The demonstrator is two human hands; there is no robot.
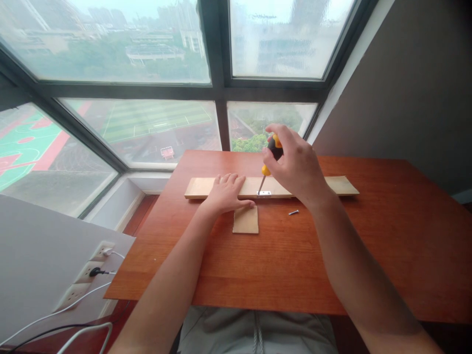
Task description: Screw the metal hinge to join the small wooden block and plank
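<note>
A long pale wooden board [254, 187] lies across the table. At the middle of its near edge sits a small metal hinge or plate [266, 193] with holes. My right hand [297, 162] is closed around the handle of a yellow and black screwdriver [266, 170], held tilted with its tip down at the left end of the metal plate. My left hand [226, 192] lies flat on the board left of the plate, fingers spread. Its thumb reaches over the top edge of a small square piece of wood [246, 221]. A loose screw [293, 212] lies on the table right of that piece.
The reddish-brown wooden table [265, 275] stands against large windows. A grey wall [398, 98] rises at the right. Low at the left, wall sockets [73, 294] hold plugs, with white and black cables [62, 309] running below the table's left edge.
</note>
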